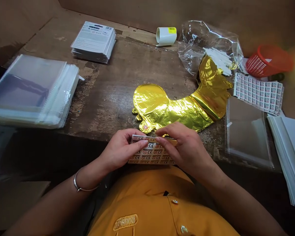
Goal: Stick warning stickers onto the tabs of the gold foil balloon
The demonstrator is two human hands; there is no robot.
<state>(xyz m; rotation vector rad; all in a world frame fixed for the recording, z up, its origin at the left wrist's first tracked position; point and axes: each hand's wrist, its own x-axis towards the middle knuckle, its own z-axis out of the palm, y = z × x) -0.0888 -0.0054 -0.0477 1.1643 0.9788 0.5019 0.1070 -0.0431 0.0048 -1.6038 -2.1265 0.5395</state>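
Observation:
My left hand (pixel 124 146) grips the left end of a sheet of CE stickers (pixel 152 154), its thumb lying along the top edge. From the right, my right hand (pixel 184 144) pinches the same sheet at its upper edge, thumb against fingers. The sheet is held in front of my body at the table's front edge. Just beyond my hands lie flattened gold foil balloons (pixel 179 111), overlapping in a curve. One balloon tab bears a small round sticker near my fingertips. Whether a loose sticker is between my right fingertips is too small to tell.
Clear plastic sleeves (pixel 34 88) are stacked at left, printed cards (pixel 93 41) behind them. A sticker roll (pixel 166 36), a clear bag (pixel 211 42) of white sticks and a red basket (pixel 265 60) stand at the back. More sticker sheets (pixel 259 93) and white paper (pixel 290 141) lie right.

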